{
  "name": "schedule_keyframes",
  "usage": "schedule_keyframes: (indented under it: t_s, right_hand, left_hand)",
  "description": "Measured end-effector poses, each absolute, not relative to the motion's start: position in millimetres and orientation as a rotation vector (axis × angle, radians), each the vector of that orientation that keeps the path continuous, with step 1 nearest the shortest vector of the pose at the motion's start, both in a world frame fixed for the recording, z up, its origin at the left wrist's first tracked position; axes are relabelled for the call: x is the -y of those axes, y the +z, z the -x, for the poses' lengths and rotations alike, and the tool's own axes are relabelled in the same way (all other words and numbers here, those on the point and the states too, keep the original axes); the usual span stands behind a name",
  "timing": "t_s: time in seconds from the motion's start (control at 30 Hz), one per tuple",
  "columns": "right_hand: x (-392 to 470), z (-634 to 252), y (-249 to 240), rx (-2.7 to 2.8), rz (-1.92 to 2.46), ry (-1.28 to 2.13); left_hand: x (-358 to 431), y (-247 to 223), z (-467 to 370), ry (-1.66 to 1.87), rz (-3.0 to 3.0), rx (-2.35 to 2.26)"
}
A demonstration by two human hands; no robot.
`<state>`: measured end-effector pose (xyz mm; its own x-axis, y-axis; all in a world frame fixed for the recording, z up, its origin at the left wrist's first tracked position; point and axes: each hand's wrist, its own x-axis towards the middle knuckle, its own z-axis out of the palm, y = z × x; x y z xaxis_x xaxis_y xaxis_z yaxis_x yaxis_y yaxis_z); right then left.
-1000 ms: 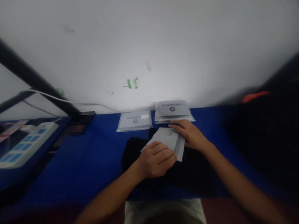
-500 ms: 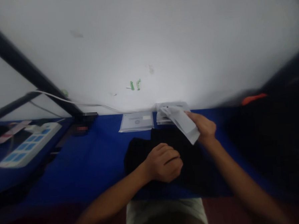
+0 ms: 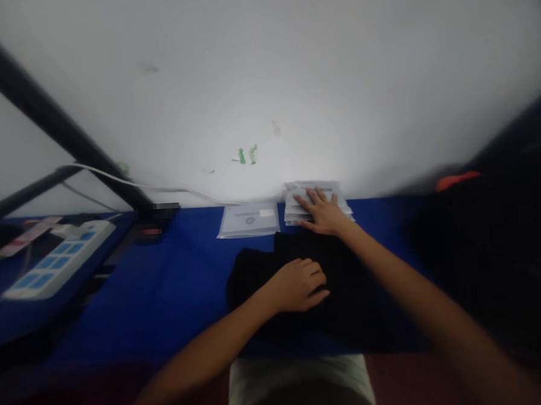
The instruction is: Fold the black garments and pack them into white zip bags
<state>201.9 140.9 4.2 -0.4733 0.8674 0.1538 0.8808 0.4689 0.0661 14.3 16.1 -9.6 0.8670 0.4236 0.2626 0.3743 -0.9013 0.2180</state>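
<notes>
Black folded fabric (image 3: 253, 270), perhaps a garment, lies on the blue table. My left hand (image 3: 301, 285) rests on it, palm down, with fingers loosely bent and the thumb apart; nothing shows in its grasp. Behind the fabric, against the wall, is a stack of white plastic packing bags (image 3: 293, 213) with dark print on the top one. My right hand (image 3: 324, 215) presses flat on that stack with fingers spread. Left of the stack lies a flat clear bag (image 3: 250, 222) with a printed mark and a small white label.
A white power strip (image 3: 56, 262) with blue sockets stands at the left, near a dark frame post (image 3: 57, 111). A white cable (image 3: 161, 189) runs along the wall. Dark material with an orange patch (image 3: 457, 180) fills the right side.
My right hand has let go of the white bag it held over the fabric; the bag is on the stack and the hand lies flat on top. My left hand has loosened from a fist.
</notes>
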Motion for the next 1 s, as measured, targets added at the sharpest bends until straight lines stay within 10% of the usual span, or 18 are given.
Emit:
schedule_keyframes:
  t_s: [0.5,1.0]
  right_hand:
    - [-142,-204,16,2.635,1.581,0.037]
    - [109,-266,-2,2.498,1.360,0.585]
  left_hand:
    - [-1,22,3,0.230,-2.878,-0.554]
    - [79,-5,120,0.262,-2.518,-1.023]
